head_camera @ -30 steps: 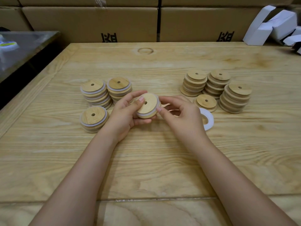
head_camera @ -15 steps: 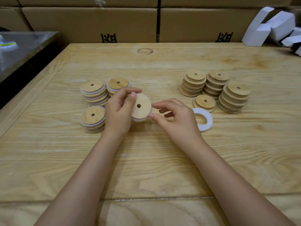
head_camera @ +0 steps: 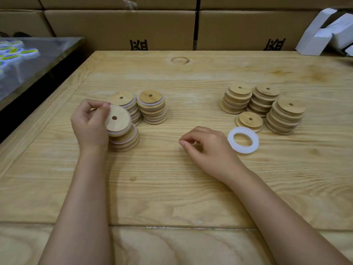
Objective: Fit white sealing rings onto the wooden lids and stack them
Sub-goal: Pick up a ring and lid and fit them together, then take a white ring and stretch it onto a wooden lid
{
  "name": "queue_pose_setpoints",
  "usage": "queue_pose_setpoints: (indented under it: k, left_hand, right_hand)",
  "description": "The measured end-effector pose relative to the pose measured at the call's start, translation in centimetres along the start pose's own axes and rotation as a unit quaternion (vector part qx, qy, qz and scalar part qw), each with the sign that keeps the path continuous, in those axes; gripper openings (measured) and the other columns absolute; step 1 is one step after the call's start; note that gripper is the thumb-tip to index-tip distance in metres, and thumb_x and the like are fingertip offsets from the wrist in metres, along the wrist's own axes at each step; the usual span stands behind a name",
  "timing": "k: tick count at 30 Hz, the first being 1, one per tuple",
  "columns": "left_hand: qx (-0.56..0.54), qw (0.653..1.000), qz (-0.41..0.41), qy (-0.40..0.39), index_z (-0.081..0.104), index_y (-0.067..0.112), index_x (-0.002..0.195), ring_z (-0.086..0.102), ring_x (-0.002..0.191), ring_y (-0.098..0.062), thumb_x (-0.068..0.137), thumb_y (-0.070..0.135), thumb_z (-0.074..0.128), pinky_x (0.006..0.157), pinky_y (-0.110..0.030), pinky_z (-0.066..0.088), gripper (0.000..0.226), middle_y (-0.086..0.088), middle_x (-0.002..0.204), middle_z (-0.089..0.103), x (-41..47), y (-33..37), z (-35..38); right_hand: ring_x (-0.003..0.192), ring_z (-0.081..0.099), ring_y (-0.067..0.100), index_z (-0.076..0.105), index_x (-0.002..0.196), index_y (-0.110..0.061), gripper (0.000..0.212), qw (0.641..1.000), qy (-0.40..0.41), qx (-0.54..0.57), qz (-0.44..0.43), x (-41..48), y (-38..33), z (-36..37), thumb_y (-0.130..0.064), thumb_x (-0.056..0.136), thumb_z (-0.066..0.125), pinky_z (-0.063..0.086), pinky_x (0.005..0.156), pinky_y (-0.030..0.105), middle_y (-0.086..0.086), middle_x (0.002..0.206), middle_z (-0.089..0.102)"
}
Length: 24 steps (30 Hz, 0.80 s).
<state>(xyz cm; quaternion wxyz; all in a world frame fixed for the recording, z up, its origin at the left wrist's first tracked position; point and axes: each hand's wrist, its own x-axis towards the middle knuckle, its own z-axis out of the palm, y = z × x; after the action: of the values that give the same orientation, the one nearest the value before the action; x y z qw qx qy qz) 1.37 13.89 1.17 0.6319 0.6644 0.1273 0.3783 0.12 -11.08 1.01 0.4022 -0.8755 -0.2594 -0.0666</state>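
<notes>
My left hand (head_camera: 89, 123) grips a round wooden lid (head_camera: 118, 120) with a white sealing ring on it, tilted just above the short front-left stack of ringed lids (head_camera: 126, 140). Two taller ringed stacks (head_camera: 151, 107) stand behind it. My right hand (head_camera: 206, 145) hovers low over the table with loosely curled fingers and holds nothing. A loose white sealing ring (head_camera: 243, 140) lies just right of that hand. Behind it sit a low pair of bare lids (head_camera: 250, 121) and three stacks of bare wooden lids (head_camera: 263, 102).
The wooden table (head_camera: 172, 188) has a seam near its front edge. Cardboard boxes (head_camera: 122, 27) line the back. White boxes (head_camera: 328, 33) sit at the back right. A dark metal surface (head_camera: 32, 62) with wrapped items lies beyond the left edge.
My left hand has carried the ringed lid leftward from the table's middle to above the front-left stack. My right hand has let go of the lid and dropped towards the table.
</notes>
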Motion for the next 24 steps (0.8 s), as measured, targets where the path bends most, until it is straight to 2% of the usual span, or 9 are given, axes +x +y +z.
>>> queue_pose_setpoints:
  k: [4, 8, 11, 18, 22, 24]
  left_hand:
    - [0.038, 0.999, -0.012, -0.02, 0.057, 0.022, 0.064, 0.058, 0.068, -0.002, 0.071, 0.011, 0.054, 0.07, -0.021, 0.045, 0.014, 0.014, 0.064, 0.066, 0.0, -0.9, -0.4]
    - [0.074, 0.997, -0.015, -0.016, 0.057, 0.022, 0.064, 0.059, 0.078, -0.013, 0.072, 0.012, 0.052, 0.077, -0.028, 0.045, 0.013, 0.002, 0.077, 0.065, -0.1, -1.2, -0.4]
    - [0.076, 0.997, -0.022, -0.021, 0.058, 0.022, 0.066, 0.058, 0.081, -0.016, 0.074, 0.01, 0.054, 0.077, -0.03, 0.044, 0.015, 0.0, 0.079, 0.064, 0.1, -1.3, -0.4]
    - [0.065, 0.996, -0.042, -0.038, 0.057, 0.024, 0.077, 0.057, 0.072, -0.005, 0.076, -0.004, 0.058, 0.074, -0.019, 0.046, 0.029, 0.003, 0.076, 0.06, 0.0, -1.4, -0.1]
    - [0.066, 0.996, -0.042, -0.031, 0.057, 0.028, 0.082, 0.053, 0.066, -0.004, 0.072, 0.0, 0.057, 0.066, -0.016, 0.043, 0.03, 0.004, 0.072, 0.055, 0.0, -1.2, -0.2]
    - [0.076, 0.996, -0.033, -0.026, 0.057, 0.031, 0.084, 0.052, 0.065, -0.005, 0.07, 0.006, 0.057, 0.064, -0.018, 0.043, 0.028, 0.006, 0.071, 0.055, -0.2, -1.2, -0.2]
  right_hand:
    - [0.081, 0.058, 0.007, 0.071, 0.089, -0.015, 0.012, 1.0, -0.011, -0.007, -0.004, 0.0, 0.0, -0.1, -0.018, 0.089, 0.06, 0.048, 0.076, 0.027, -0.006, 0.085, 0.067]
    - [0.08, 0.057, 0.007, 0.071, 0.089, -0.015, 0.012, 0.999, -0.02, -0.023, -0.013, 0.0, 0.0, -0.1, -0.017, 0.089, 0.059, 0.046, 0.075, 0.027, -0.005, 0.085, 0.067]
    - [0.081, 0.058, 0.008, 0.071, 0.09, -0.013, 0.012, 1.0, -0.016, -0.021, -0.017, 0.0, -0.1, -0.1, -0.017, 0.089, 0.06, 0.046, 0.075, 0.026, -0.004, 0.085, 0.066]
    - [0.082, 0.058, 0.01, 0.071, 0.09, -0.012, 0.013, 1.0, -0.012, -0.019, -0.015, 0.0, 0.0, -0.3, -0.016, 0.09, 0.059, 0.048, 0.076, 0.032, -0.003, 0.086, 0.066]
    - [0.083, 0.059, 0.013, 0.071, 0.089, -0.011, 0.012, 0.999, 0.003, -0.031, -0.027, 0.1, 0.1, -0.7, -0.014, 0.09, 0.059, 0.049, 0.076, 0.034, -0.002, 0.086, 0.067]
    - [0.083, 0.06, 0.016, 0.071, 0.088, -0.009, 0.012, 0.997, 0.042, -0.056, -0.028, 0.3, 0.1, -1.1, -0.013, 0.089, 0.06, 0.047, 0.076, 0.033, 0.0, 0.084, 0.066]
